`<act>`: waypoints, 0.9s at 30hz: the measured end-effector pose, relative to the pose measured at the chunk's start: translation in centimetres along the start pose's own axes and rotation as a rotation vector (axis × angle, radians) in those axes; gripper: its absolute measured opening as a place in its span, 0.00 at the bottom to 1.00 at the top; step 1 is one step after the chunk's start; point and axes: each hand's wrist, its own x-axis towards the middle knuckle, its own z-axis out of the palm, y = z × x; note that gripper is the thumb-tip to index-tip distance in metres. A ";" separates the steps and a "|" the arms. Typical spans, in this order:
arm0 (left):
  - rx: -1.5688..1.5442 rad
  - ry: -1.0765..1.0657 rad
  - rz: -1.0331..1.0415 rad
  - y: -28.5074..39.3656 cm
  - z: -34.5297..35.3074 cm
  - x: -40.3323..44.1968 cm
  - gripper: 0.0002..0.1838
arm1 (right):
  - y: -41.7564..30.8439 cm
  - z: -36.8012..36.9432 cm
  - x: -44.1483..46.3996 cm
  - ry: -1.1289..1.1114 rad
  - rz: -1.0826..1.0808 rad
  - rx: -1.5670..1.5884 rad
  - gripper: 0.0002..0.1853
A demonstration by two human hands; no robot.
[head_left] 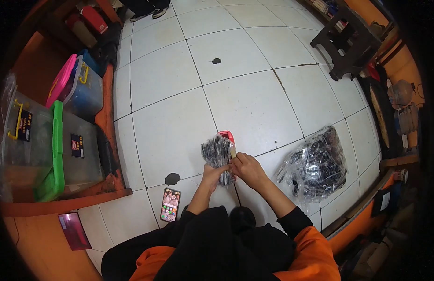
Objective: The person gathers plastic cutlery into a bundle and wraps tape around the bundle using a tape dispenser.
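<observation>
A bundle of dark items in clear plastic [215, 152] is held above the tiled floor, near the middle of the view. My left hand [212, 175] is closed around its lower part. Close beside it on the right, my right hand [243, 167] has its fingers drawn together at the bundle's edge, by a small pale yellowish piece [233, 151]; what it grips is too small to make out. A red object [227, 135] shows behind the bundle, partly hidden by it.
A large clear bag of black items [315, 164] lies at the right. A lit phone [170, 204] rests at the lower left. Lidded plastic boxes [79, 154] line the left side. A dark stool [346, 44] stands at the upper right; a person's feet [151, 14] show at the top.
</observation>
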 end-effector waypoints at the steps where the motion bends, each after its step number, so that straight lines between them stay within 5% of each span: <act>1: 0.000 -0.002 0.001 0.0 -0.1 0.2 0.19 | 0.4 0.6 0.1 -0.003 -0.014 -0.019 0.09; 14: -0.028 -0.019 0.051 0.4 0.4 -0.2 0.18 | 0.0 4.0 -5.2 0.287 0.274 0.433 0.17; 27: -0.037 -0.009 0.015 0.6 0.7 -0.5 0.16 | -0.5 2.2 -3.1 0.424 0.168 0.354 0.13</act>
